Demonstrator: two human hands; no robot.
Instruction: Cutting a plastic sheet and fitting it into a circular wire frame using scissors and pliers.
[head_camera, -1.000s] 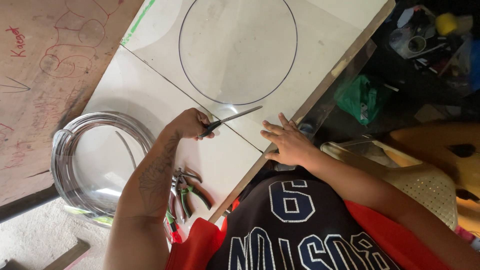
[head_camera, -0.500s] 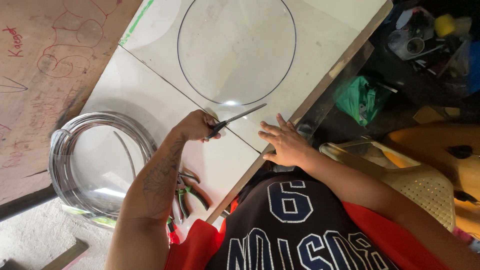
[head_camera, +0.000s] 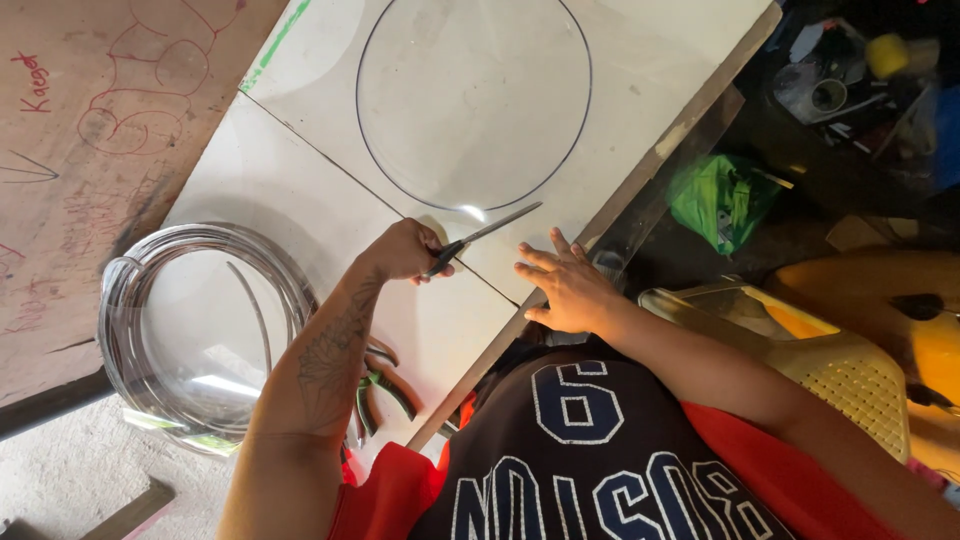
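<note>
Nudged scissors (head_camera: 487, 231) slightly toward centre-right of frame, left hand (head_camera: 403, 250) closed around handles, right hand (head_camera: 566, 290) open and flat on clear sheet (head_camera: 470, 110) lying on table (head_camera: 290, 180), below drawn circle (head_camera: 590, 90).

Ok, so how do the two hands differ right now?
The left hand is closed around the scissors; the right hand lies open and flat, fingers spread. The left hand is further in over the white table; the right hand rests near the table's edge. Both are bare.
</note>
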